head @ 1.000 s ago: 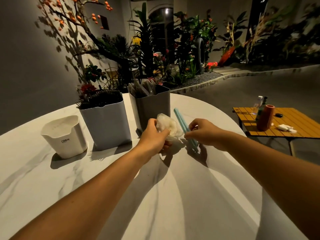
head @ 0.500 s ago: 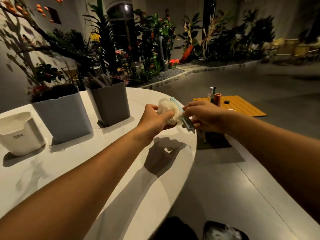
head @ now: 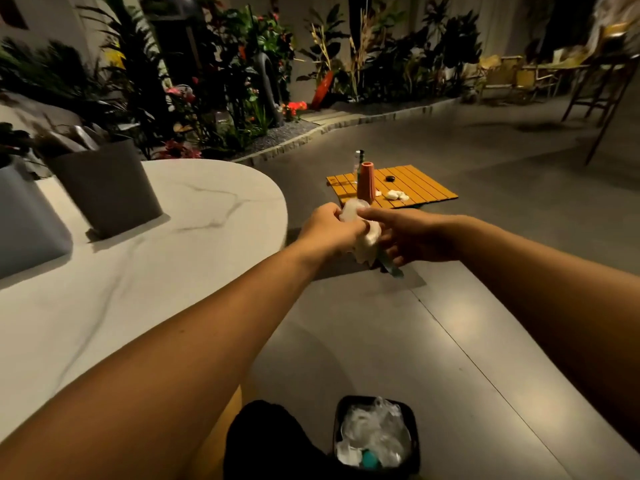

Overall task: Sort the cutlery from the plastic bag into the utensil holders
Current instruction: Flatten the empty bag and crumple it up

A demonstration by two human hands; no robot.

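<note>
My left hand point(head: 329, 230) grips a crumpled clear plastic bag point(head: 367, 240), held in the air past the right edge of the white marble table point(head: 194, 237). My right hand point(head: 412, 233) meets it from the right and holds a teal utensil point(head: 391, 268), whose tip pokes out below the bag. A dark grey utensil holder point(head: 107, 188) with cutlery in it stands on the table at the left. A light grey holder point(head: 24, 220) sits at the far left, cut off by the frame.
A black bin point(head: 377, 434) full of clear plastic wrappers stands on the floor below my hands. A low orange slatted table point(head: 415, 188) with a terracotta cylinder point(head: 366, 181) and a bottle sits beyond. Plants line the back; chairs stand far right.
My view has swung right and down. Both hands carried the bag and teal utensil off the table's right edge, over the floor. The bin has come into view.
</note>
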